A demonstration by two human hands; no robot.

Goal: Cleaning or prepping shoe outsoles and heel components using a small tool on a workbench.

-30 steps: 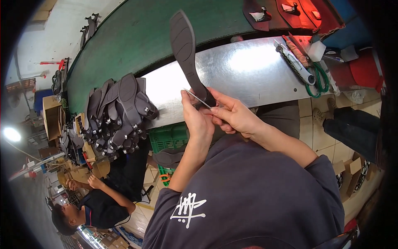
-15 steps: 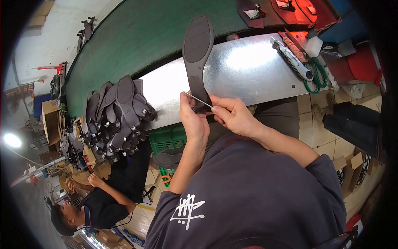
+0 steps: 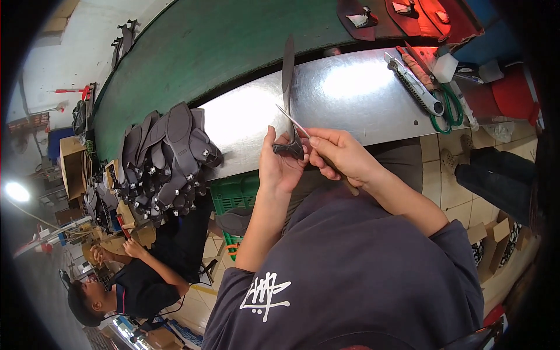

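Observation:
In front of my body, my left hand (image 3: 277, 166) holds the near end of a dark grey shoe sole (image 3: 287, 76). The sole stands edge-on, its long part reaching away over the metal table. Its near end is folded and dark, lying in the palm with the thumb raised beside it. My right hand (image 3: 341, 154) is closed around an awl (image 3: 284, 112) with a thin bright shaft and a brownish handle. The awl's shaft slants up to the left, across the sole, and its tip points past it. My right fingertips are close to the sole's folded end.
A heap of similar soles (image 3: 169, 157) with shiny metal bits lies to the left. On the right of the metal table (image 3: 356, 105) are a utility knife (image 3: 414, 87) and green-handled scissors (image 3: 449, 108). A green crate (image 3: 233, 195) stands below. Another person (image 3: 134, 286) sits at lower left.
The sole has turned from showing its broad face to standing edge-on. The awl's shaft now tilts up more steeply, and its handle shows below my right hand. My left thumb has lifted.

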